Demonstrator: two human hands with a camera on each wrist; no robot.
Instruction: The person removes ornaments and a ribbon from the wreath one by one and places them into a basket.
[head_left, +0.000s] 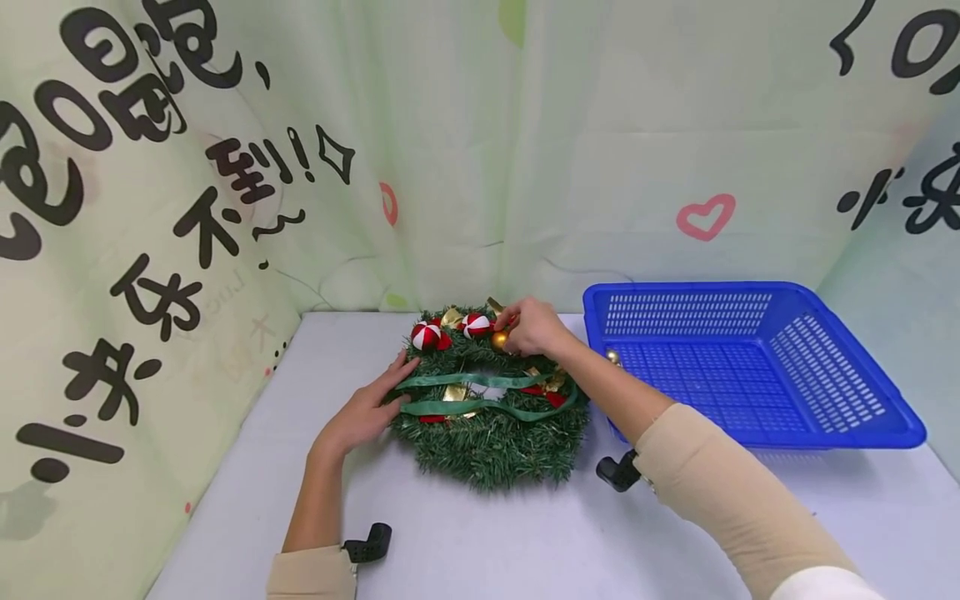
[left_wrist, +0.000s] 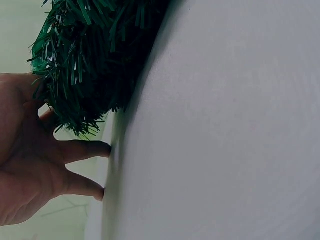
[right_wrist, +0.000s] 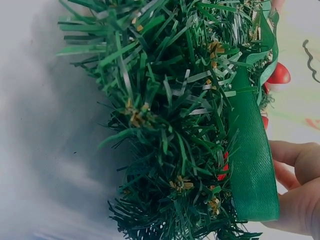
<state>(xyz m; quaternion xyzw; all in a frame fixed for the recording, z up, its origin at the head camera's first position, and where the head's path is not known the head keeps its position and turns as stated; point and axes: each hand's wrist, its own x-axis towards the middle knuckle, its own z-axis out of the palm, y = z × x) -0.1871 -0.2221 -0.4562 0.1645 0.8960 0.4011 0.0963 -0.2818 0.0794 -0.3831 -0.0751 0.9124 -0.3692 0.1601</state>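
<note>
A green artificial wreath (head_left: 495,450) lies on the table, with two bands of green ribbon (head_left: 480,408) across it. On its far side are two red-and-white balls (head_left: 426,335), gold bows and a small gold ball (head_left: 500,340). My right hand (head_left: 534,327) reaches over the wreath's far right part and pinches the gold ball at its fingertips. In the right wrist view the ribbon (right_wrist: 252,155) hides part of that hand's fingers. My left hand (head_left: 367,412) lies against the wreath's left edge with fingers spread; in the left wrist view two fingertips (left_wrist: 102,149) reach down to the tabletop.
A blue plastic basket (head_left: 862,417) stands to the right of the wreath, with a small gold ball (head_left: 613,357) by its left wall. White tabletop (head_left: 450,542) stretches in front of the wreath. A printed curtain (head_left: 600,167) hangs behind the table and along its sides.
</note>
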